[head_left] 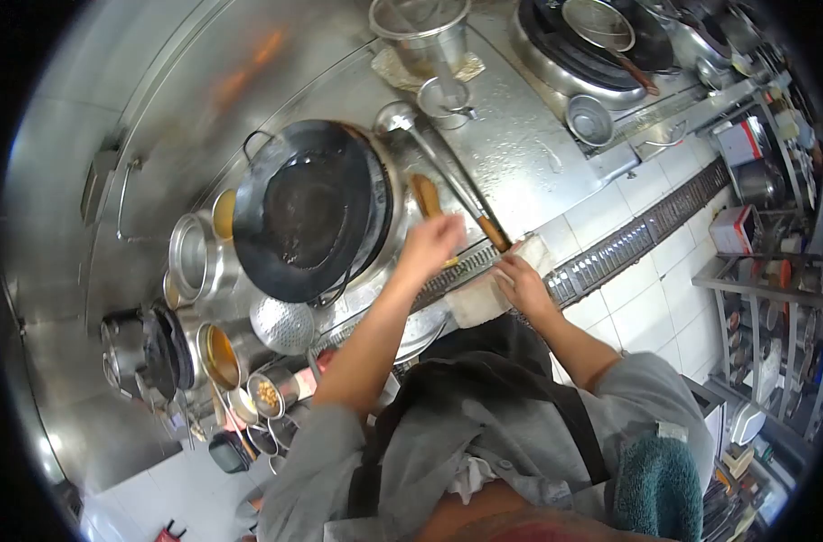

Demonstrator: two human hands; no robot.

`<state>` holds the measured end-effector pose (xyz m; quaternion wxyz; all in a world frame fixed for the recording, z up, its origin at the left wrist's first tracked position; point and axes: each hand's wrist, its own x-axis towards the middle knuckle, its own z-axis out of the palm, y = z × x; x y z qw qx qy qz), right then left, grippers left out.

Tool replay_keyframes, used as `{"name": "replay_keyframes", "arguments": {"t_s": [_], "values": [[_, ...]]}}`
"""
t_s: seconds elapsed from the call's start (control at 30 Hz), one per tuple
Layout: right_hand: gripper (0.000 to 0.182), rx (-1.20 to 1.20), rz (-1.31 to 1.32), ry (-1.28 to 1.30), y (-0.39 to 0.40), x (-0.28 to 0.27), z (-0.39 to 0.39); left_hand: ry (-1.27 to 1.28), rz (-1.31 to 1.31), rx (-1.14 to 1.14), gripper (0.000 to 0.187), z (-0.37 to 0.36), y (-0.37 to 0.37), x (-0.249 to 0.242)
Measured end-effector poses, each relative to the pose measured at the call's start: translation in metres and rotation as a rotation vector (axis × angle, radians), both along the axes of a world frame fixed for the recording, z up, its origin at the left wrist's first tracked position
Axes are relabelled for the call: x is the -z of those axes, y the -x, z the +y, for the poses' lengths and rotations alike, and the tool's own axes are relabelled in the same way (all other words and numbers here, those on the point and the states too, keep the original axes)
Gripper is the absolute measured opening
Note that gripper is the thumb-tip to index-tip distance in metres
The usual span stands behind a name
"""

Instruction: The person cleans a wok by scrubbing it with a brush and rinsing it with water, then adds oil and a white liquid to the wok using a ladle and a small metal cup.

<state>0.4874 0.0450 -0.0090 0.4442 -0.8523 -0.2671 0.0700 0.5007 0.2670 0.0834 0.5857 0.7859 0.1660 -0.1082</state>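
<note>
My left hand, smeared by motion, is over the lower end of a wooden-handled tool beside the wok. The fingers of my right hand are closed on a pale folded cloth that lies along the front edge of the range. Just above those fingers ends the wooden handle of a long metal ladle, which rests on the steel counter with its bowl pointing away. Left of my hands sits a big black wok, wet and shiny inside, on its burner.
A perforated skimmer and several pots, among them one with orange liquid, stand left. A metal pot and small strainer are at the back. Another wok is far right. A drain grate crosses the tiled floor.
</note>
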Motion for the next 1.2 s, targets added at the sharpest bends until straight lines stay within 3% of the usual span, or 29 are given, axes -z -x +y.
{"name": "replay_keyframes", "arguments": {"t_s": [0.03,0.17,0.23,0.4,0.47,0.6,0.7,0.83,0.9,1.03,1.1,1.17,1.2], "values": [[0.022,0.039,0.044,0.014,0.007,-0.006,-0.018,0.081,-0.167,-0.076,0.026,-0.005,-0.046,0.025],[0.021,0.227,0.188,0.108,0.030,-0.020,-0.090,0.528,0.008,-0.536,0.019,0.021,-0.202,0.112],[0.021,0.410,0.258,0.174,0.050,-0.016,-0.130,0.375,0.056,-0.731,0.020,0.031,-0.243,0.130],[0.026,0.641,0.372,0.419,0.116,0.004,-0.215,0.191,0.107,-0.805,0.023,0.043,-0.285,0.142],[0.026,0.652,0.415,0.416,0.124,0.003,-0.221,0.175,0.031,-1.077,0.026,0.037,-0.286,0.138],[0.024,0.577,0.336,0.312,0.098,0.000,-0.205,-0.003,0.022,-1.046,0.023,0.032,-0.262,0.126],[0.023,0.432,0.120,0.178,0.047,-0.016,-0.171,0.228,-0.122,-1.081,0.020,0.024,-0.232,0.104],[0.026,0.184,-0.033,-0.035,-0.020,-0.093,-0.087,0.234,-0.122,-0.870,0.015,0.021,-0.159,0.070],[0.028,0.033,-0.177,-0.081,-0.036,-0.122,-0.040,0.257,-0.186,-0.943,0.018,0.012,-0.120,0.064],[0.036,-0.142,-0.476,-0.118,-0.035,-0.145,0.051,0.113,-0.011,-0.947,0.024,0.003,-0.034,0.051],[0.037,-0.203,-0.593,-0.091,-0.028,-0.139,0.077,0.083,0.090,-0.924,0.025,0.018,0.009,0.076],[0.034,-0.400,-0.504,-0.001,-0.020,-0.117,0.091,-0.333,0.093,-0.796,0.024,0.019,0.054,0.091],[0.031,-0.484,-0.394,0.044,-0.017,-0.108,0.096,0.076,0.071,-0.940,0.024,0.010,0.072,0.063]]}}
